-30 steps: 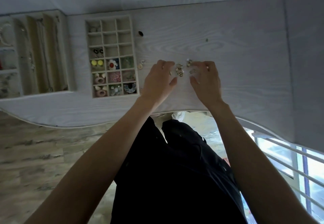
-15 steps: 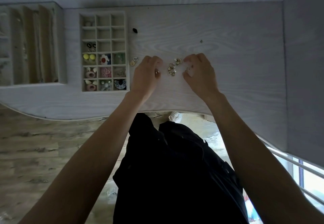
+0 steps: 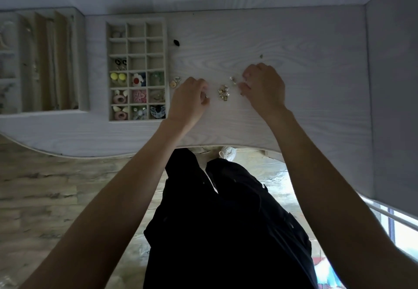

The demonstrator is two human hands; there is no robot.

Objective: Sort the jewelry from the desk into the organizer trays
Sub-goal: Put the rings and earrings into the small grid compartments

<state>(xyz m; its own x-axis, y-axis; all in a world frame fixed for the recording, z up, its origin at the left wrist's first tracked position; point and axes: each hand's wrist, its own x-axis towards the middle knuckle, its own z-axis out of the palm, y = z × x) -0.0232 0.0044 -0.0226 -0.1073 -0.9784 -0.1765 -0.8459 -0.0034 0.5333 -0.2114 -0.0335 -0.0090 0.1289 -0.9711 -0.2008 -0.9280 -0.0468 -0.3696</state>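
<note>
Since half a second ago the left hand [image 3: 188, 101] has drawn slightly away from the small pile of gold-toned jewelry [image 3: 223, 94], and the right hand [image 3: 263, 89] has shifted a little further right, leaving the pile bare between them on the pale wood-grain desk [image 3: 305, 73]. The left hand's fingers are curled and pinch a tiny glinting piece [image 3: 206, 96] at the fingertips. The right hand's fingers are curled down beside a single shiny piece [image 3: 233, 80]; whether it grips anything I cannot tell.

At far left a tray with long slots [image 3: 48, 62] is cut off by the frame edge, its contents dim. The grid organizer tray [image 3: 137, 69] holds yellow, pink, white and blue pieces in its nearer cells. Two small earrings [image 3: 174, 81] lie just right of it, and a dark bead [image 3: 176, 43] sits further back.
</note>
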